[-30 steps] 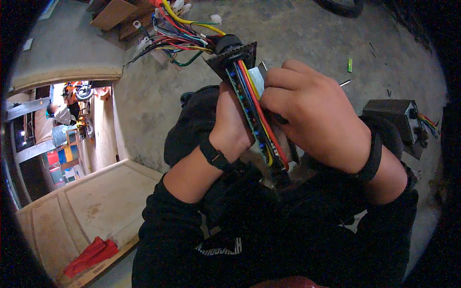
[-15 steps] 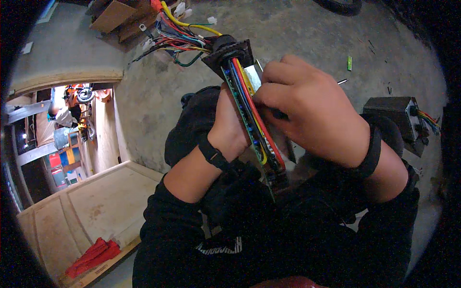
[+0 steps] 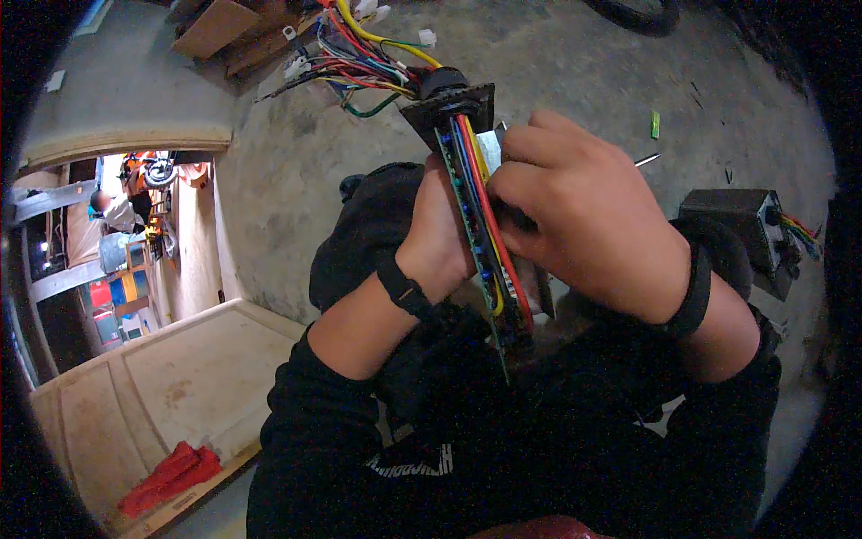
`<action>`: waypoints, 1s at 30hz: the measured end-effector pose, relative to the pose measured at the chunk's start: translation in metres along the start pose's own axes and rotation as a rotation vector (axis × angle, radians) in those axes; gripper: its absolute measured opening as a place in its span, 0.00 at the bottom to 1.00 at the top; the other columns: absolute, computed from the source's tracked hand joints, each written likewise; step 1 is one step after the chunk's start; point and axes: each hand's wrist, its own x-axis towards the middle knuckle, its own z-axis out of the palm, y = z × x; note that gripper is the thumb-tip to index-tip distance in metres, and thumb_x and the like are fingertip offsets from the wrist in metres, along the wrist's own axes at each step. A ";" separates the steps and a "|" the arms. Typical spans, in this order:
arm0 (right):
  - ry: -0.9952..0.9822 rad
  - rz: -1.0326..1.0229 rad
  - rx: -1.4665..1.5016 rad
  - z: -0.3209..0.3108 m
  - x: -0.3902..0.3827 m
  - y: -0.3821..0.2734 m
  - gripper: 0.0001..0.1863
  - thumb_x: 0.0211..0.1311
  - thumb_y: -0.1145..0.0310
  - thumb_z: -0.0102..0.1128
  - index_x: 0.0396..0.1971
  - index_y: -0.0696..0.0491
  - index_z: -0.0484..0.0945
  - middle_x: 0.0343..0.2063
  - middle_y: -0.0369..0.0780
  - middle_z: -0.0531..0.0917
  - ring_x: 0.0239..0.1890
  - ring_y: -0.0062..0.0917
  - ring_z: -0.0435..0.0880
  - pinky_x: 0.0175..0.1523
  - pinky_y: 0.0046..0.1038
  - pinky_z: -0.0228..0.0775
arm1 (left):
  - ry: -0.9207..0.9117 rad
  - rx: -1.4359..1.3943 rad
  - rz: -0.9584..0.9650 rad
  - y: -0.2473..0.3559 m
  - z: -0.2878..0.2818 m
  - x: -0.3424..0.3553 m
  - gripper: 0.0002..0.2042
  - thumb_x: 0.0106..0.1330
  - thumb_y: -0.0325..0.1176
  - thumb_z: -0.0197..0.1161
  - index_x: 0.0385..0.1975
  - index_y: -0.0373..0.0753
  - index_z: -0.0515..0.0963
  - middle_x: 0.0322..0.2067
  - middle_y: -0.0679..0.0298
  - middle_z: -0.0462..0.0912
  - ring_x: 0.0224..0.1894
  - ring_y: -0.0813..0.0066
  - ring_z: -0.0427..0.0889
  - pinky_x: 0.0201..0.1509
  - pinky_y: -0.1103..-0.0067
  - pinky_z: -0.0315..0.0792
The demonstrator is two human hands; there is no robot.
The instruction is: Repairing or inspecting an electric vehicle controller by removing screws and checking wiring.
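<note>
At left, the left hand [image 3: 438, 241] reaches up, wrist bent, behind a green circuit board [image 3: 481, 251]; its fingers are hidden, so their grip cannot be told. The board slants between both hands: loose multicoloured wires [image 3: 368, 70] fan out upper left, then a dark end plate [image 3: 440, 115], then red, yellow and blue strands [image 3: 492, 220] lengthwise. At right, the right hand [image 3: 575, 202] curls inward, fingertips hidden, perhaps pinching something.
</note>
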 end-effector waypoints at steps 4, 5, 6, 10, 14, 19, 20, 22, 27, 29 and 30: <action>0.000 -0.006 -0.005 0.000 0.000 0.001 0.10 0.34 0.72 0.66 0.20 0.54 0.74 0.25 0.38 0.72 0.32 0.34 0.71 0.34 0.33 0.68 | -0.013 -0.035 -0.038 0.001 0.003 -0.002 0.18 0.68 0.47 0.43 0.37 0.40 0.75 0.33 0.62 0.80 0.35 0.68 0.81 0.41 0.70 0.77; -0.013 -0.005 0.000 -0.001 0.000 0.001 0.10 0.34 0.72 0.66 0.20 0.54 0.74 0.25 0.38 0.72 0.32 0.34 0.72 0.34 0.33 0.68 | -0.014 -0.035 -0.039 0.000 0.003 -0.001 0.18 0.68 0.47 0.43 0.37 0.40 0.75 0.33 0.62 0.80 0.35 0.68 0.81 0.41 0.70 0.77; -0.026 -0.007 0.008 -0.001 0.000 0.000 0.10 0.34 0.72 0.66 0.21 0.54 0.74 0.25 0.38 0.72 0.32 0.34 0.72 0.35 0.33 0.68 | 0.005 -0.023 -0.027 -0.001 0.002 -0.001 0.18 0.68 0.47 0.43 0.37 0.40 0.75 0.33 0.62 0.80 0.35 0.68 0.81 0.40 0.70 0.77; -0.038 -0.005 0.031 -0.001 0.000 0.001 0.11 0.34 0.72 0.66 0.21 0.54 0.74 0.25 0.38 0.73 0.32 0.35 0.72 0.35 0.33 0.68 | 0.017 0.001 -0.033 -0.001 0.002 -0.002 0.17 0.68 0.48 0.44 0.36 0.41 0.75 0.32 0.62 0.80 0.35 0.69 0.81 0.40 0.70 0.77; -0.008 0.008 0.007 -0.002 -0.001 0.000 0.10 0.36 0.73 0.66 0.23 0.54 0.75 0.26 0.39 0.73 0.33 0.35 0.72 0.35 0.33 0.68 | 0.001 0.030 -0.027 0.001 0.001 -0.001 0.17 0.68 0.48 0.44 0.36 0.42 0.75 0.32 0.63 0.80 0.35 0.70 0.81 0.40 0.71 0.77; -0.006 -0.043 0.038 -0.006 0.001 0.011 0.10 0.40 0.73 0.67 0.25 0.54 0.77 0.25 0.40 0.73 0.31 0.37 0.74 0.34 0.33 0.68 | 0.058 0.072 -0.010 0.001 -0.006 -0.003 0.18 0.68 0.48 0.44 0.37 0.41 0.75 0.33 0.63 0.80 0.36 0.70 0.81 0.43 0.71 0.77; -0.013 -0.036 0.080 -0.011 0.003 0.015 0.09 0.44 0.71 0.66 0.28 0.54 0.77 0.25 0.39 0.76 0.31 0.33 0.76 0.34 0.31 0.69 | 0.058 0.073 -0.012 0.002 -0.006 -0.008 0.18 0.68 0.48 0.44 0.37 0.41 0.75 0.33 0.63 0.80 0.36 0.70 0.81 0.43 0.71 0.77; -0.020 -0.031 0.123 -0.021 0.009 0.019 0.09 0.48 0.70 0.66 0.30 0.55 0.78 0.25 0.39 0.78 0.31 0.30 0.78 0.34 0.28 0.70 | -0.215 0.073 -0.033 0.006 -0.013 -0.016 0.19 0.69 0.48 0.44 0.50 0.42 0.69 0.44 0.61 0.77 0.46 0.68 0.78 0.51 0.69 0.74; 0.357 0.545 0.504 -0.077 0.024 -0.002 0.11 0.60 0.66 0.58 0.38 0.55 0.71 0.30 0.41 0.76 0.31 0.23 0.77 0.36 0.26 0.69 | -0.350 -0.159 -0.300 0.008 -0.052 -0.015 0.20 0.70 0.49 0.44 0.51 0.42 0.71 0.44 0.61 0.79 0.47 0.65 0.79 0.53 0.67 0.73; 0.448 0.415 0.594 -0.070 0.022 0.002 0.15 0.59 0.61 0.61 0.37 0.54 0.69 0.28 0.43 0.73 0.33 0.24 0.76 0.39 0.30 0.69 | -0.227 -0.159 -0.322 0.009 -0.054 -0.015 0.20 0.70 0.50 0.44 0.50 0.42 0.72 0.43 0.61 0.79 0.46 0.65 0.79 0.52 0.66 0.73; 0.487 0.349 0.636 -0.067 0.020 0.004 0.17 0.58 0.58 0.62 0.37 0.53 0.68 0.27 0.44 0.72 0.35 0.24 0.75 0.41 0.32 0.69 | -0.200 -0.145 -0.310 0.007 -0.056 -0.014 0.20 0.70 0.50 0.44 0.50 0.42 0.72 0.43 0.61 0.79 0.46 0.65 0.79 0.52 0.66 0.73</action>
